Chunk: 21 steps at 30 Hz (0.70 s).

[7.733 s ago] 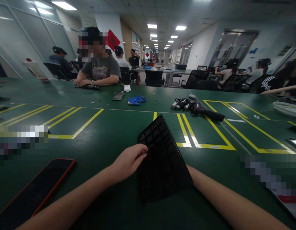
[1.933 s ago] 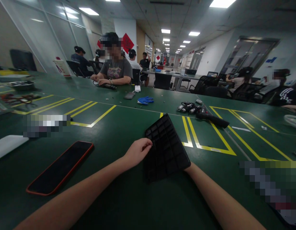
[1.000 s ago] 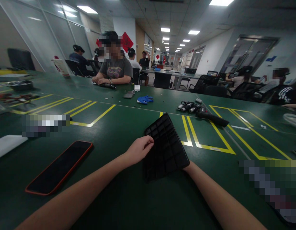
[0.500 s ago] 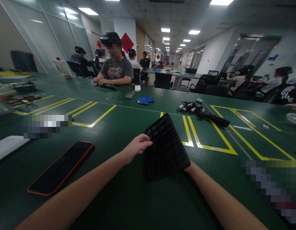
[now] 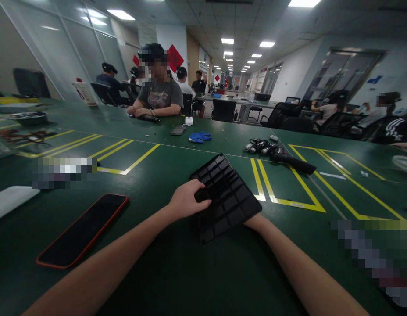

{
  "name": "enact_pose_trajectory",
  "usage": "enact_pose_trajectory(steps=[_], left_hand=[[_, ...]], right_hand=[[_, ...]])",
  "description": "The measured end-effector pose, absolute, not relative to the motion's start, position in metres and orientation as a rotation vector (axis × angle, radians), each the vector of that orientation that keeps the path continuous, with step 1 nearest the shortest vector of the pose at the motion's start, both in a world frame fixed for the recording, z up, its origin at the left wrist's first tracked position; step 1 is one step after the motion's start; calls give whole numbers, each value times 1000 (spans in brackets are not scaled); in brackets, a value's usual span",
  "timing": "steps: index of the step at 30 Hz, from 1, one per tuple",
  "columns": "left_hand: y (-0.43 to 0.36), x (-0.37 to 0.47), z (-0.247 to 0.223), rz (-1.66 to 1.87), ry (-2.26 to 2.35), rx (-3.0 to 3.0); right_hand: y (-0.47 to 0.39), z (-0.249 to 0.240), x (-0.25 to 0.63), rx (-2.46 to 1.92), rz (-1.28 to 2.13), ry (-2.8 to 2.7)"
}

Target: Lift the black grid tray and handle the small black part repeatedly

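Note:
A black tray (image 5: 228,188) divided into small square compartments is tilted in front of me, raised off the table. My right hand (image 5: 255,221) holds it from beneath at the right side; its fingers are hidden behind the tray. My left hand (image 5: 189,198) reaches over the tray's left part, thumb and fingers apart at the compartments, with nothing visible between them. What lies inside the dark compartments, if anything, cannot be made out.
On the green table (image 5: 151,272) lie a red-edged phone (image 5: 87,230) at left, a blue glove (image 5: 200,137) ahead, and several dark cylindrical tools with cable (image 5: 261,147) at right. A person (image 5: 159,94) sits across the table. Yellow tape lines mark the tabletop.
The tray has tipped flatter and shifted slightly left, showing its compartments more clearly. My left hand's thumb and fingers have spread from a pinch and moved over the tray.

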State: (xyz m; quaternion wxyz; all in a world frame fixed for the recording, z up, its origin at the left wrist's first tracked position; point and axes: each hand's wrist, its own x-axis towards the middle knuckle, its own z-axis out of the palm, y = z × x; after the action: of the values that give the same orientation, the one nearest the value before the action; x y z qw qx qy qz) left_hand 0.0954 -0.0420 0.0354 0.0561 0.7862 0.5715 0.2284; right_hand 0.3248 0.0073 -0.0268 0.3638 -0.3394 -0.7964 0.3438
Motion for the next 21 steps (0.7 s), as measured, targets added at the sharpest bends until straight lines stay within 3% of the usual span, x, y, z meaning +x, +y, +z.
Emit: enact_pose_trajectory(steps=[7, 13, 17, 21], left_hand=[[-19, 32, 42, 336, 2400, 2047], [-7, 8, 40, -5, 2443, 2000], [-13, 26, 46, 363, 2415, 2193], [-35, 77, 37, 703, 1917, 2505]], right_hand=[[38, -10, 358, -1521, 338, -2084], [37, -10, 360, -1595, 181, -2167], [32, -8, 355, -1513, -22, -2183], [18, -2, 339, -1330, -180, -2146]])
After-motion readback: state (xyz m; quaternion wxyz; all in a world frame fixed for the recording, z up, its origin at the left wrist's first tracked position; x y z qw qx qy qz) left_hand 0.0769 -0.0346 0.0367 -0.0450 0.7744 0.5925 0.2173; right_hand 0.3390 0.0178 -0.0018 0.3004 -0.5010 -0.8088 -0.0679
